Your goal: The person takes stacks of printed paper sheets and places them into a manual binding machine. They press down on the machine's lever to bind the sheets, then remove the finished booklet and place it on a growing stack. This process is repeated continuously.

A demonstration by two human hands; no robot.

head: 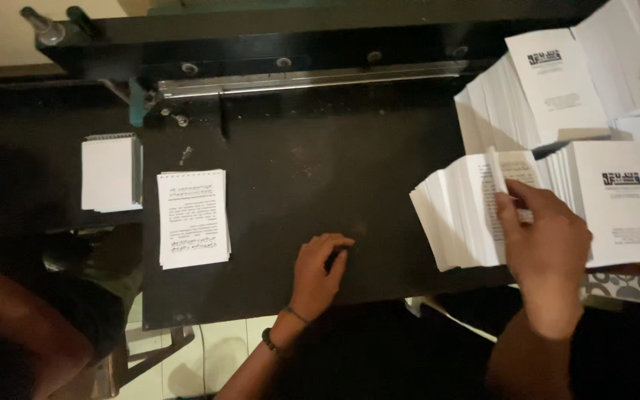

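From the head view, we look down on a black desk (379, 170) that is the bed of a paper-punching or binding machine, with its metal rail (312, 78) running along the far edge.

Our right hand (546, 237) is at the desk's right edge, fingers pinched together on a few leaves lifted from a fanned stack (457, 215). The leaves curl up between thumb and forefinger, which looks like a way to peel a small batch off the rest. The stack lies slanted and stepped, probably so that single sheets are easier to catch.

Our left hand (320, 270) rests near the desk's near edge, about the middle, fingers curled loosely and flat on the bare surface, holding nothing. It seems simply to steady us.

Toward the left edge lies a printed booklet (192, 218), its top edge perforated, set square below the rail. Just beyond the desk's left edge, on a lower ledge, sits a white pad (111, 172).

More piles (557, 89) of printed covers crowd the far right corner, overlapping each other within easy reach of the right hand.
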